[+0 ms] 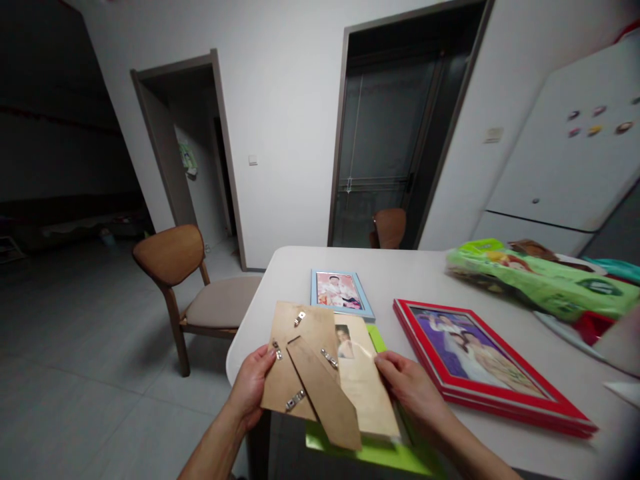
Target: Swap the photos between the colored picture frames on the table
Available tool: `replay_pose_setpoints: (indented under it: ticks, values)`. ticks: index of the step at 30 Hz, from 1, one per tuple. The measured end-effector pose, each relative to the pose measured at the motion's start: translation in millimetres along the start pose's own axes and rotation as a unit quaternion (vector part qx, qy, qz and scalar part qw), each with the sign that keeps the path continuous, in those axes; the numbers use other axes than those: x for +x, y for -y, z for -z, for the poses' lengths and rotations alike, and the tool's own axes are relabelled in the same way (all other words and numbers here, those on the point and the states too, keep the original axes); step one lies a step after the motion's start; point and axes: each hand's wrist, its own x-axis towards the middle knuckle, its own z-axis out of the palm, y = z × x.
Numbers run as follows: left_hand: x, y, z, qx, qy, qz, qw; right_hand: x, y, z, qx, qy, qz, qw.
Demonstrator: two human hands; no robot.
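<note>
My left hand (253,383) grips the left edge of a brown picture frame backing board (313,333), thumb on top. The board carries several metal clips and a hinged stand leg (327,397) that juts toward me. In my right hand (407,380), thumb and fingers pinch the right edge of a cream-coloured photo print (367,387), which shows a person near its top. The board overlaps the photo's left side. Below both lies a bright green frame (370,453), mostly covered. Just beyond them a light blue framed photo (340,292) lies on the table.
Red picture frames (480,353), stacked, lie to the right on the white table (400,273). Behind them sits a green plastic package (545,277). A wooden chair (215,300) stands left of the table, and a white fridge (565,147) at the far right.
</note>
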Motion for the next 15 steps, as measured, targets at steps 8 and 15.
replay_pose_setpoints:
  ticks: [8,15]
  values:
    - [16.6,-8.7,59.3,0.201,-0.091,-0.021,0.975,8.4,-1.5,25.1,-0.292,-0.041,0.074,0.953]
    - [25.7,-6.1,71.1,0.389,-0.2,-0.081,0.896,18.1,2.8,24.8,-0.395,0.001,0.07,0.916]
